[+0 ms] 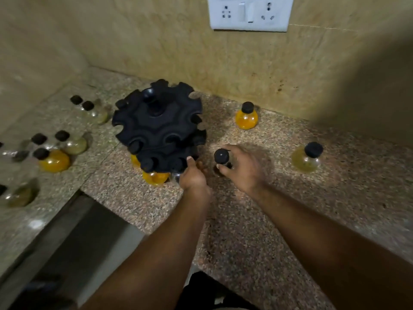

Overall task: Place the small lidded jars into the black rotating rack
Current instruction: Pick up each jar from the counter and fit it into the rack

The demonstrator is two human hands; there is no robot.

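The black rotating rack point(157, 121) stands on the granite counter point(257, 220) near the wall. A few jars hang in its lower front slots, one of them orange point(155, 177). My left hand point(192, 174) touches the rack's lower right edge, thumb against it. Just right of the rack, my right hand point(240, 167) grips a small black-lidded jar point(221, 156) by its body; the body is mostly hidden by my fingers. An orange jar point(246, 116) stands by the wall and a pale yellow jar point(308, 158) to the right.
Several more black-lidded jars stand left of the rack, among them an orange one point(53, 159) and a pale one point(74, 143). A white socket plate point(250, 13) is on the wall. The counter's edge drops off at lower left.
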